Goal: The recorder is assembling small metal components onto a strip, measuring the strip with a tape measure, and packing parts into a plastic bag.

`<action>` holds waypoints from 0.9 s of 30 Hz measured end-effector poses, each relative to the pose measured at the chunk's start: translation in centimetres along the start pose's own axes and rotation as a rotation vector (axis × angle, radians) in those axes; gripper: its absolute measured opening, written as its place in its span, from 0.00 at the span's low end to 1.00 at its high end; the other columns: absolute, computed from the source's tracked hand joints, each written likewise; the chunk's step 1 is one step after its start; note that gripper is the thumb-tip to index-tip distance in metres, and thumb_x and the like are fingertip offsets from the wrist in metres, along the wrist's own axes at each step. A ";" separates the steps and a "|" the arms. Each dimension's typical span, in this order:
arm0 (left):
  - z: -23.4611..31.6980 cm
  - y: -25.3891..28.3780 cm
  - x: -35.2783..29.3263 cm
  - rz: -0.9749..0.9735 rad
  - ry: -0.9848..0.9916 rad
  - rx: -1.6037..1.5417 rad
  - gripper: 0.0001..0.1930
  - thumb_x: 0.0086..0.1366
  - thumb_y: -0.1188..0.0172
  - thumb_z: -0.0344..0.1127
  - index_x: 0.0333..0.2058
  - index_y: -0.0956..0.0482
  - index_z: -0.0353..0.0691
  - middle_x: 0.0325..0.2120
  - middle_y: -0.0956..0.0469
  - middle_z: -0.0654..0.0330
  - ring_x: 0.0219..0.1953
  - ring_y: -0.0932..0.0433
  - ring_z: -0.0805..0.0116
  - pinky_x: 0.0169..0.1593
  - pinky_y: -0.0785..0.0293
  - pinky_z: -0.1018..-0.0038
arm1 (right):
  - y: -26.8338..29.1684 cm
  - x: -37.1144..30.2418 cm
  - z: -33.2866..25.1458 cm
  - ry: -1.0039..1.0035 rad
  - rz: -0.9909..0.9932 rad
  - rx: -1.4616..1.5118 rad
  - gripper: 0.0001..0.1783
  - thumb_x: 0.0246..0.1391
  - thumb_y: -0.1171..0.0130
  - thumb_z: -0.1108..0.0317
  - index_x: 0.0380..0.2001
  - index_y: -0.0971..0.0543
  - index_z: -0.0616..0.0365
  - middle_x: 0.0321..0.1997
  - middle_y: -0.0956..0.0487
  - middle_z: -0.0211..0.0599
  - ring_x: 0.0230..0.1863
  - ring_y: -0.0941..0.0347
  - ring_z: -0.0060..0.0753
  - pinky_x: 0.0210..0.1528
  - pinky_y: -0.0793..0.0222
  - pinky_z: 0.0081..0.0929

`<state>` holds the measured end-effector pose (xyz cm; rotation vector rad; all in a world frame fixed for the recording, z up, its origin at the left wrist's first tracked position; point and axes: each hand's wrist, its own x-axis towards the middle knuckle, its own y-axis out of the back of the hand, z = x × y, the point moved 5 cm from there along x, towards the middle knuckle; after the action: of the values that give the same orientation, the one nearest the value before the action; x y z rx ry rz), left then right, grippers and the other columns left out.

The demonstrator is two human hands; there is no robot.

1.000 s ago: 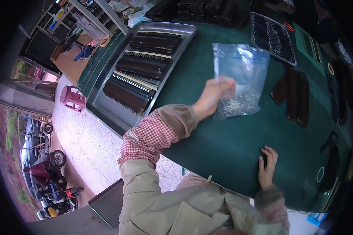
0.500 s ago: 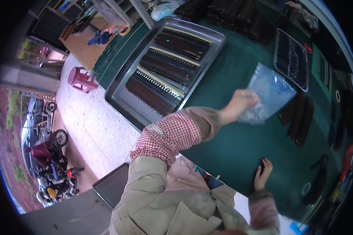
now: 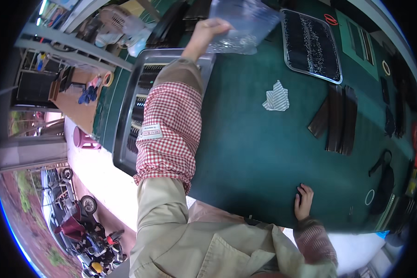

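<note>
My left hand [image 3: 211, 33], reaching far across the green table, is closed on the edge of a clear plastic bag [image 3: 252, 21]. Small shiny pieces lie along the bag's lower part; they are too small to name. Below the bag, a small striped scrap [image 3: 277, 96], cloth or paper, lies on the table. My right hand [image 3: 304, 201] rests at the near table edge, fingers loosely apart, holding nothing. Beneath my left arm, a metal tray [image 3: 120, 148] holds rows of dark toothed strips [image 3: 139, 101], partly hidden by my checkered sleeve.
At the far right stands a tray [image 3: 287, 60] of dark material with pale specks. Dark strips [image 3: 342, 120] lie in front of it. Further right are a tape roll [image 3: 386, 68] and a white ring [image 3: 369, 197]. A fan [image 3: 118, 21] stands at the back left, a stool [image 3: 84, 139] beside the table.
My left hand has carried the plastic bag away from me and to the left. The striped scrap now shows on the table. My right hand stays at the near edge. The view has shifted.
</note>
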<state>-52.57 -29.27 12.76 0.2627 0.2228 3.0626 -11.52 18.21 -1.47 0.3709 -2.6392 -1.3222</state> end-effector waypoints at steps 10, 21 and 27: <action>-7.6 5.9 5.6 -0.098 0.136 -0.069 0.11 0.63 0.38 0.29 0.43 0.17 0.35 0.41 0.17 0.61 0.47 0.20 0.70 0.55 0.30 0.74 | 0.4 -0.6 -0.4 -0.036 -0.028 -0.028 0.18 0.52 0.45 0.80 0.48 0.26 0.62 0.57 0.29 0.49 0.60 0.34 0.57 0.63 0.41 0.50; -7.8 7.0 4.0 0.586 0.235 0.779 0.29 0.50 0.26 0.45 0.46 0.24 0.34 0.42 0.20 0.50 0.49 0.22 0.57 0.53 0.27 0.65 | 0.3 -1.2 -0.9 -0.047 -0.019 -0.074 0.20 0.52 0.45 0.79 0.51 0.27 0.59 0.57 0.29 0.48 0.59 0.34 0.56 0.62 0.40 0.50; -8.2 4.3 2.5 0.693 -0.079 1.245 0.32 0.48 0.31 0.43 0.48 0.30 0.30 0.43 0.26 0.45 0.46 0.27 0.46 0.53 0.30 0.57 | 0.4 -0.1 -1.9 -0.019 0.086 -0.103 0.20 0.52 0.44 0.79 0.50 0.25 0.59 0.58 0.28 0.46 0.60 0.34 0.54 0.63 0.38 0.47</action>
<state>-56.68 -34.46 5.87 0.5722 2.4201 2.9180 -10.98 17.05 -0.04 0.2286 -2.5584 -1.4330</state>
